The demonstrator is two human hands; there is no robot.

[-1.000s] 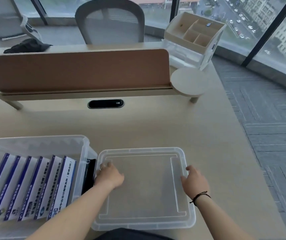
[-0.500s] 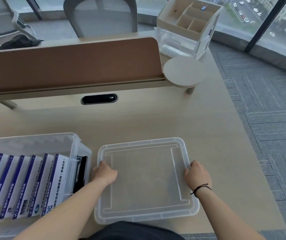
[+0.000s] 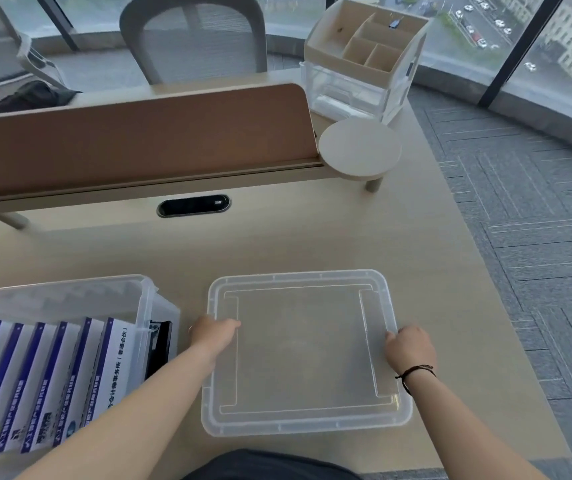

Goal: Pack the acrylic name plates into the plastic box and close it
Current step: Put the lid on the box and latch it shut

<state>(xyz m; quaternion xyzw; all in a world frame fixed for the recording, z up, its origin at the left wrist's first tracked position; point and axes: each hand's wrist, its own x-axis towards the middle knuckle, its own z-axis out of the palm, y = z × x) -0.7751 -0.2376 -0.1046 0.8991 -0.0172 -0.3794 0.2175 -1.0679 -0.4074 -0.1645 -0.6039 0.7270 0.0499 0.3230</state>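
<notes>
The clear lid (image 3: 303,351) lies flat on the surface (image 3: 277,244) at 6 o'clock, with the open box (image 3: 80,292) just beside it at 9 o'clock. It looks light, thin, bendy and slick, best lifted by 2 opposite edges. The left hand (image 3: 212,333) curls over its left rim; the right hand (image 3: 410,348) grips its right rim. 1 lid, 1 box, at least 6 name plates (image 3: 52,382) standing upright inside.
</notes>
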